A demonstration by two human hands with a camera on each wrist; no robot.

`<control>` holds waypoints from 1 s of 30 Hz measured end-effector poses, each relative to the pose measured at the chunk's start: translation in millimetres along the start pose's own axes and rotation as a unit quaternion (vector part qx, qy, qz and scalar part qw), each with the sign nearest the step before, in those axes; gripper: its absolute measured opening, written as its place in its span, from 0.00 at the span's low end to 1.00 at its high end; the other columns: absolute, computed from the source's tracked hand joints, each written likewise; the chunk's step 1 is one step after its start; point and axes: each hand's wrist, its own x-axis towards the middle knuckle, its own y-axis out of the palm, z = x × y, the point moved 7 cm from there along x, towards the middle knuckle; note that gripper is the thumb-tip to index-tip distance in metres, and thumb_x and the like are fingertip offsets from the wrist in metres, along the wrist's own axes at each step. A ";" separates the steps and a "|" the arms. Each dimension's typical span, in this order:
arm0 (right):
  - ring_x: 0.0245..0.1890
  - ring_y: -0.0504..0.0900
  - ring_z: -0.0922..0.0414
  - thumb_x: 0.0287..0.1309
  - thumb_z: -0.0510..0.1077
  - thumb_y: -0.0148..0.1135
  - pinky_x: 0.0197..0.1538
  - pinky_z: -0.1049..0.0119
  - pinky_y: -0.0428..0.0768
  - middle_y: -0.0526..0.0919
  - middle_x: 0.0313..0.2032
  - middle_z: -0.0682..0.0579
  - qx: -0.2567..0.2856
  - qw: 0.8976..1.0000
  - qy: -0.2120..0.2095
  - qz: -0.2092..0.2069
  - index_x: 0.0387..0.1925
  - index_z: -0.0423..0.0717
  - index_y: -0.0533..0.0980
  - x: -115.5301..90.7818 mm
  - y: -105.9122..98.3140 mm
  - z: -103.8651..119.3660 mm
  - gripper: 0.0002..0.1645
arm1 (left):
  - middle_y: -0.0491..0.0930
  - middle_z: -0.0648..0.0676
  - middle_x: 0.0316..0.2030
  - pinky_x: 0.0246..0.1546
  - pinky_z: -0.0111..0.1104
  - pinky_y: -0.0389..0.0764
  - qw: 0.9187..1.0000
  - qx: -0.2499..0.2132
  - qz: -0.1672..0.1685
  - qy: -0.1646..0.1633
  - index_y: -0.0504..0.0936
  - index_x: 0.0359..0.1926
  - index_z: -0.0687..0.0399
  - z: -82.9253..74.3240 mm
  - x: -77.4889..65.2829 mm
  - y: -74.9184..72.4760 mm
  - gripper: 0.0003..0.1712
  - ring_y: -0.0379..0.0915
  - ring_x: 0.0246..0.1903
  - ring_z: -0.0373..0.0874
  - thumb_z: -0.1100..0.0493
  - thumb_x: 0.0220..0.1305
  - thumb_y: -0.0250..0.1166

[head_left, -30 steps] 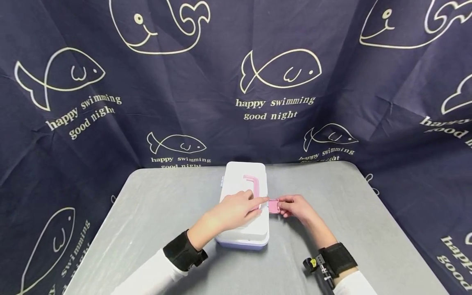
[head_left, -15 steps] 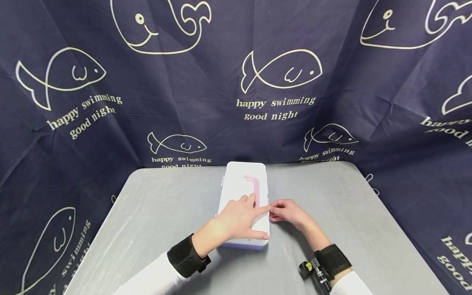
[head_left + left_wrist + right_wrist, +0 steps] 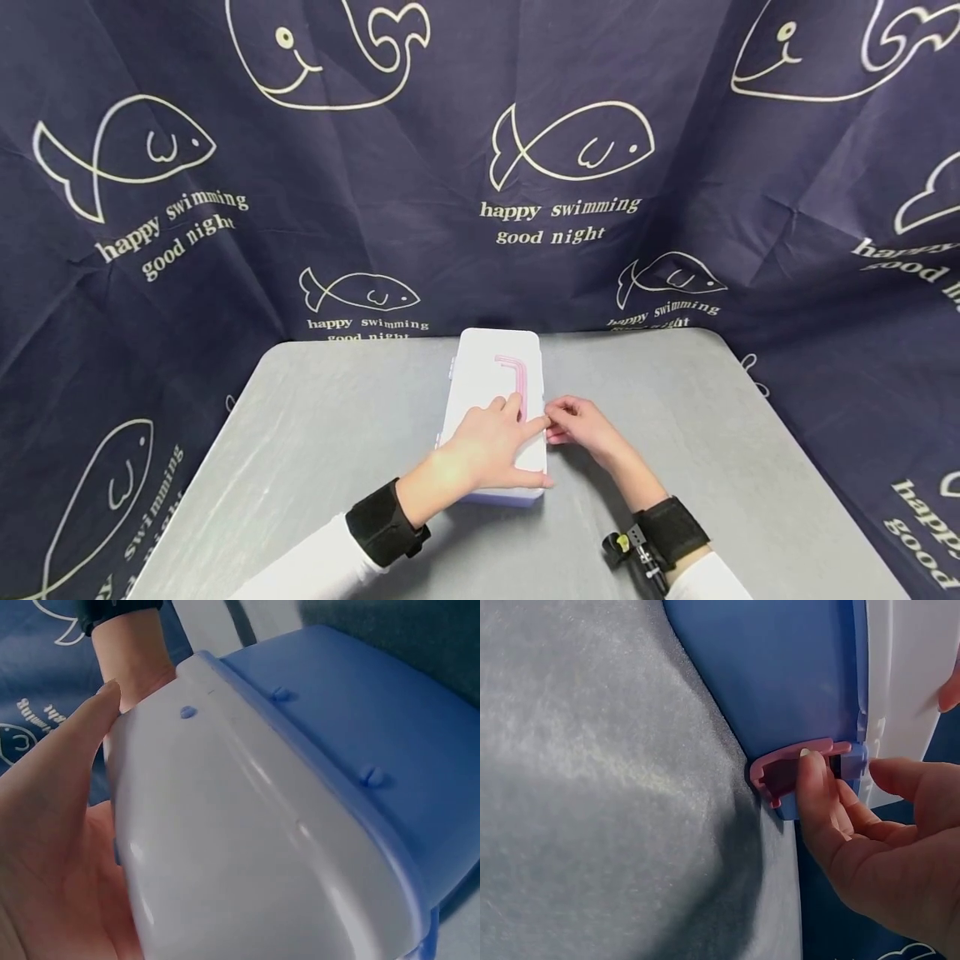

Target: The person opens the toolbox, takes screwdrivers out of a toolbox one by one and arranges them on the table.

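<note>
A storage box with a white lid [image 3: 480, 367] and a blue base [image 3: 390, 720] stands lengthwise at the table's middle. A pink handle [image 3: 517, 379] lies along the lid top, partly covered by my left hand [image 3: 483, 450]. That hand rests on the lid with fingers spread, its thumb at the near right edge and index fingertip reaching the right edge. My right hand [image 3: 588, 429] is at the box's right side. In the right wrist view its thumb lies on the pink latch [image 3: 791, 751], which is folded down against the blue wall, while the index fingertip is at the lid's edge.
The box stands on a grey table [image 3: 337, 408]. Behind it hangs a dark blue curtain [image 3: 420, 208] with fish drawings. Small blue knobs [image 3: 371, 776] stick out of the base's near end. Both wrists wear black straps [image 3: 386, 521].
The pink latch, sticking out sideways a second ago, has swung down against the box's side under my right hand. My left hand has spread its fingers, the thumb stretching to the lid's near right edge.
</note>
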 end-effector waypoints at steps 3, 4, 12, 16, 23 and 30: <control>0.30 0.84 0.61 0.75 0.39 0.56 0.39 0.67 0.87 0.83 0.32 0.52 -0.006 1.000 -0.010 0.006 0.52 0.23 0.72 -0.5 2.5 0.2 0.18 | 0.75 0.53 0.43 0.20 0.34 0.72 1.000 0.003 -0.017 -0.004 0.79 0.66 0.34 -0.4 -0.4 0.2 0.43 0.74 0.37 0.46 0.19 0.55 0.63; 0.30 0.84 0.61 0.75 0.39 0.56 0.38 0.67 0.87 0.83 0.32 0.52 -0.006 1.000 -0.011 0.008 0.52 0.23 0.72 -0.5 3.3 -0.2 0.18 | 0.75 0.52 0.42 0.20 0.34 0.72 1.000 0.005 -0.024 -0.004 0.80 0.64 0.34 -0.8 -0.7 0.1 0.41 0.74 0.36 0.45 0.20 0.55 0.64; 0.30 0.84 0.61 0.76 0.40 0.56 0.37 0.69 0.86 0.83 0.32 0.52 -0.007 1.000 -0.011 0.004 0.52 0.23 0.72 -1.3 5.1 -1.9 0.19 | 0.74 0.52 0.37 0.16 0.33 0.70 0.998 0.013 -0.060 -0.007 0.82 0.59 0.35 -1.4 -4.2 -5.2 0.36 0.72 0.32 0.45 0.25 0.55 0.68; 0.29 0.83 0.61 0.75 0.39 0.55 0.36 0.68 0.86 0.83 0.32 0.51 -0.016 1.000 -0.019 -0.004 0.52 0.23 0.72 -2.6 6.0 0.8 0.18 | 0.74 0.52 0.38 0.16 0.34 0.71 0.998 0.003 -0.060 -0.016 0.81 0.62 0.34 1.8 -6.0 -10.2 0.37 0.72 0.32 0.45 0.26 0.55 0.67; 0.27 0.83 0.60 0.73 0.37 0.57 0.34 0.67 0.86 0.82 0.29 0.50 -0.037 0.999 -0.028 -0.018 0.50 0.23 0.72 -3.7 7.7 6.5 0.16 | 0.74 0.53 0.39 0.17 0.34 0.70 0.996 -0.035 -0.075 -0.032 0.80 0.64 0.36 13.4 -13.5 -19.4 0.37 0.71 0.34 0.45 0.29 0.57 0.67; 0.27 0.83 0.59 0.73 0.36 0.58 0.35 0.65 0.87 0.81 0.30 0.49 -0.035 0.999 -0.029 -0.016 0.50 0.22 0.72 -4.4 7.8 9.5 0.16 | 0.70 0.51 0.36 0.19 0.32 0.65 0.990 -0.079 -0.104 -0.047 0.78 0.66 0.35 28.4 -26.4 -31.6 0.34 0.65 0.33 0.43 0.33 0.60 0.66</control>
